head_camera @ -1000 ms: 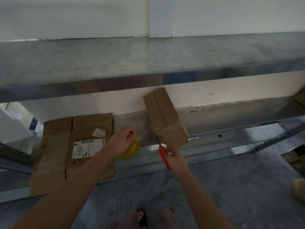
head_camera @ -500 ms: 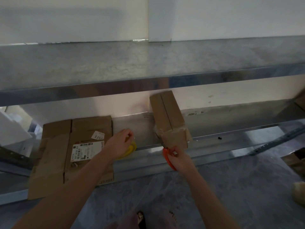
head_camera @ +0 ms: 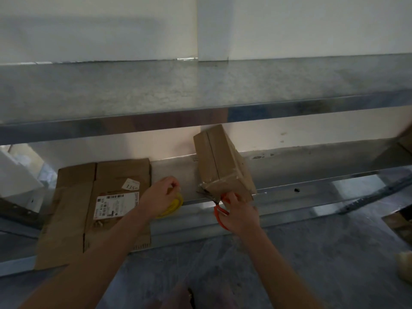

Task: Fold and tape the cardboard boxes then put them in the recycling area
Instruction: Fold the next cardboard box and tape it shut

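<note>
Two shelves frame what we see: upper metal shelf [head_camera: 200,90] runs full width at 12 o'clock, its front lip low over the lower shelf [head_camera: 312,166], so headroom between them is tight. Lower shelf front edge crosses from 9 to 3 o'clock; grey floor [head_camera: 323,264] at 5-6 o'clock is open, plenty of room for our arms.

Small cardboard box [head_camera: 223,166] sits at centre on lower shelf, tilted, its near end poking over the front edge; clear tape wraps that near corner. Flattened cardboard [head_camera: 93,210] w/ white shipping label lies at 9 o'clock, also overhanging the edge, well apart from the box.

Our right hand [head_camera: 239,215] is at 5 o'clock of the box, just below its near end, fingers closed round the orange-handled scissors [head_camera: 219,211]; blades point toward 10 o'clock at the box's taped lower-left corner, touching or nearly so, can't tell which. Our left hand [head_camera: 157,196] is at 8 o'clock of the box, between box and flat cardboard, curled over the yellow tape roll [head_camera: 172,207] and gripping it; thumb and forefinger pinched together near the top. Gap of bare shelf separates left hand from box.
</note>
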The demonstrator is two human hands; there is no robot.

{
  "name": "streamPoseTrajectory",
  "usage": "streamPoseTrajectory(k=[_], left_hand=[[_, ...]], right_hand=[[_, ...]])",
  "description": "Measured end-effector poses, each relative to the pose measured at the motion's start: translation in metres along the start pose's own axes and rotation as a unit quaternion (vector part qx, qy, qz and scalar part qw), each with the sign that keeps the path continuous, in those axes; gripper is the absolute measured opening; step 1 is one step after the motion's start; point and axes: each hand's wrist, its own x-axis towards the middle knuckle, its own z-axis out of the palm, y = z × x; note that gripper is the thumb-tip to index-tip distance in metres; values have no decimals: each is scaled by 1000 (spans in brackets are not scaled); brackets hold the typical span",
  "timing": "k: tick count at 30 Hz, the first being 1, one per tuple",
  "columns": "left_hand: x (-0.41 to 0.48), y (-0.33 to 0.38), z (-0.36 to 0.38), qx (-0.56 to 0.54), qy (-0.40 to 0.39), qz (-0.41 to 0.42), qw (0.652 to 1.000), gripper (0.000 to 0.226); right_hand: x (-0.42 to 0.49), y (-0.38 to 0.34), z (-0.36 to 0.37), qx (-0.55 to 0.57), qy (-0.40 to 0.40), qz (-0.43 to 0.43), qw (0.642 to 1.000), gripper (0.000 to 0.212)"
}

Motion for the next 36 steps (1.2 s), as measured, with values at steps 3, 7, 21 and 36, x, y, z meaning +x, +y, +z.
streamPoseTrajectory(k=[3,7,21,36], left_hand=[[0,0,-2,1,8,-1,1000,9],[1,-2,-4,-2,13,-8,1000,9],[11,-9,-4,-16,0,-20,1000,11],[29,21,24,-83,-6,-55,995,15]], right_hand=[[4,1,3,-10,0,-9,1000,45],[7,8,4,-29,-14,11,999,47],[3,33,-14,-48,43,-9,998,43],[5,142,-102,-62,8,36,997,48]])
